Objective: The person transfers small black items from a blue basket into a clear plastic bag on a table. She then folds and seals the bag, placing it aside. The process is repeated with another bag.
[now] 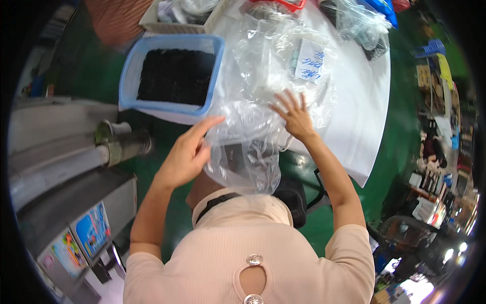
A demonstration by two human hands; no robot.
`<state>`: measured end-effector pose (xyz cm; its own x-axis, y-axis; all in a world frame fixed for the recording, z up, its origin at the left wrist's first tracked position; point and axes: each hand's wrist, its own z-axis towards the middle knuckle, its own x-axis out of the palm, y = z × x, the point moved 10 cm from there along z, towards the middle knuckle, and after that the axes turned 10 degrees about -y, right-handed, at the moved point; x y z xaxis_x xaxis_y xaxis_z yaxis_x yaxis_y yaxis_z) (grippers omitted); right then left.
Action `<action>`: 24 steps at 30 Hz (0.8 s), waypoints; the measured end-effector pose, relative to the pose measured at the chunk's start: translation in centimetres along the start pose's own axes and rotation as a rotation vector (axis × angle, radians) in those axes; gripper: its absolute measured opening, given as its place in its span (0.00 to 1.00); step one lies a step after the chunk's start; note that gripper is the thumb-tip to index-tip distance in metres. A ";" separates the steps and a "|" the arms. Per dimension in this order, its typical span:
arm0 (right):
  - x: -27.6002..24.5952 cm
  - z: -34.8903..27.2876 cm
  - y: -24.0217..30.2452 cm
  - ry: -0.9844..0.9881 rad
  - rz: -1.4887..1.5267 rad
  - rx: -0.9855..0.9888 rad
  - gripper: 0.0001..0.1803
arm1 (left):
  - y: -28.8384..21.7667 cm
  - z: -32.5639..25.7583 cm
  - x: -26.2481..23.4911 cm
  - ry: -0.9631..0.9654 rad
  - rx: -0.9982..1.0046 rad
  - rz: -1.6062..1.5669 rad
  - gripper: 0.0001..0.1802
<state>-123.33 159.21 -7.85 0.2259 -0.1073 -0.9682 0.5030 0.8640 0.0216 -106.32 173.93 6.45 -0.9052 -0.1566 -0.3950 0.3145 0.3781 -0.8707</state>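
Note:
A large clear plastic bag (243, 152) lies crumpled on the white-covered table and hangs over its near edge towards my lap. Beside the bag's left edge is my left hand (185, 154), its index finger stretched forward and nothing visible in it. My right hand (295, 117) rests with fingers spread on or just above the plastic; I cannot tell whether it presses down. Farther back on the plastic, a white paper slip (310, 61) carries blue handwriting. Left of the bag stands a light-blue plastic tub (216, 71) holding a dark black mass (176, 76).
At the back are a beige crate (147, 20) of bagged items, a red tray (291, 4) and more clear bags (362, 25). The white table cover (354, 131) ends at the right above a green floor. A grey machine (61, 147) stands at the left; a black chair (293, 200) is near me.

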 end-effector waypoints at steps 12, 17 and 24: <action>-20.9 7.9 6.5 -0.529 0.455 -0.119 0.09 | -4.5 -2.9 1.5 -0.506 0.156 0.470 0.34; -23.7 6.7 2.3 -0.540 0.340 -0.082 0.06 | 3.9 -6.0 0.4 -0.552 -0.221 0.568 0.17; -20.6 7.4 -2.2 -0.125 0.260 0.135 0.04 | 9.2 -4.4 2.7 -0.334 -0.293 -0.212 0.23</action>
<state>-122.86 155.88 13.92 0.4578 0.0418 -0.8881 0.5196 0.7980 0.3054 -107.09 181.04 -1.34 -0.7847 -0.5233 -0.3323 -0.0033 0.5396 -0.8419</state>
